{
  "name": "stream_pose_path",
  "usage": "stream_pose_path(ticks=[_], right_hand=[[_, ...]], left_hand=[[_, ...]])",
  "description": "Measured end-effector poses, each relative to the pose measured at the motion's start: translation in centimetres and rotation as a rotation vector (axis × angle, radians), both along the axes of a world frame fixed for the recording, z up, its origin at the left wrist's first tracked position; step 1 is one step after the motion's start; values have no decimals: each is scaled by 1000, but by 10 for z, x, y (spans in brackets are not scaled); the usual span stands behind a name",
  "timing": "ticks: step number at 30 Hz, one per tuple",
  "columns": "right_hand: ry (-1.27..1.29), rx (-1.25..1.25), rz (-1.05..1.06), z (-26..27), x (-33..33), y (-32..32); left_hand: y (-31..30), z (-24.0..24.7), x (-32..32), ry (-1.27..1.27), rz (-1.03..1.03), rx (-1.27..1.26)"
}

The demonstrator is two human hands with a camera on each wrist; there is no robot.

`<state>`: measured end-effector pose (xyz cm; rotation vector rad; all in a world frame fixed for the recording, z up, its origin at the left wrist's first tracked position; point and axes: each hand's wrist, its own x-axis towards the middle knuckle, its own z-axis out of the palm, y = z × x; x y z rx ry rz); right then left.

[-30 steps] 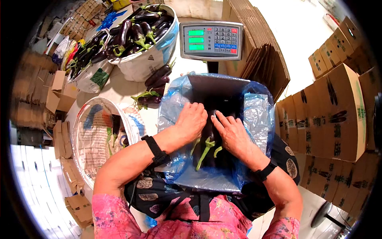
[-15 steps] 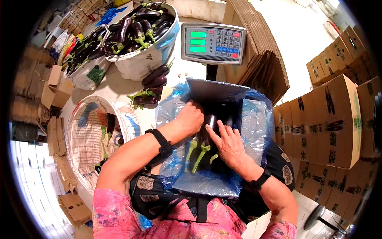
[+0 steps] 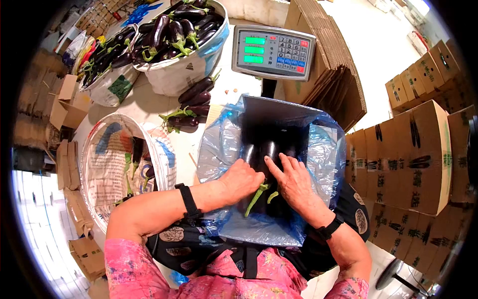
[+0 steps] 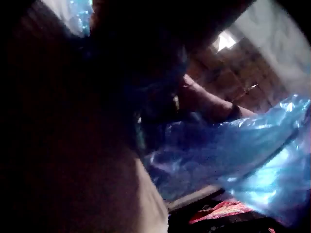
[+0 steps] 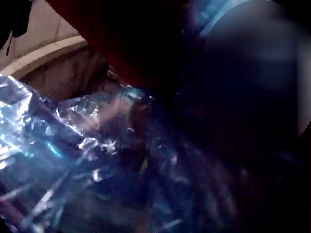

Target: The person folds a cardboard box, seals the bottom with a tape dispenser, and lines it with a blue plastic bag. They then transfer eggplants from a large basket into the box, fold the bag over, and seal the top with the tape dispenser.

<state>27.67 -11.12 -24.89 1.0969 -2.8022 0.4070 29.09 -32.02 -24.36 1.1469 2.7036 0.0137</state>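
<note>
In the head view, a box lined with blue plastic (image 3: 326, 149) holds dark eggplants (image 3: 269, 149) lying lengthwise, with a green stem (image 3: 256, 200) toward the person. The left hand (image 3: 242, 180) is over the left eggplants near their stem ends, fingers bent downward; its fingertips are hidden. The right hand (image 3: 295, 183) rests over the eggplants on the right, its fingers extended and spread. Both wrist views are dark; blue plastic (image 4: 194, 150) shows in the left one, with part of the other arm (image 4: 211, 99), and crinkled plastic (image 5: 82, 160) in the right one.
A scale display (image 3: 273, 52) stands beyond the box, beside stacked flat cardboard (image 3: 328, 60). Bags of eggplants (image 3: 186, 74) are at the upper left, loose eggplants (image 3: 181, 121) on the floor, and a white bag (image 3: 107, 169) at left. Printed cartons (image 3: 408, 157) line the right.
The left hand has moved from the far part of the box toward the person, now covering the left stem. The right hand stays over the eggplants, shifted slightly toward the person.
</note>
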Motion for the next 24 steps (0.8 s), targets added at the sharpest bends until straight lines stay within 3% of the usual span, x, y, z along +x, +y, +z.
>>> stream_pose_path(ticks=[3,6,11,15,17,21,24], right_hand=[[-9,12,5,5,-1,1],[-39,-5,3,11,-2,1],[48,-186,-95,36,-17,7],[117,-366,-243,63,-27,12],[147,-379,-345,73,-31,16],[227,-301,-445,72,-43,33],[145,-300,-492,71,-50,40]], left_hand=[[-4,11,0,-86,-35,3],[-6,59,-7,-177,55,113],[-25,98,-28,15,172,291],[-37,98,-37,49,223,346],[-42,101,-45,14,256,342],[-67,98,-70,174,382,386],[-80,92,-81,220,442,421]])
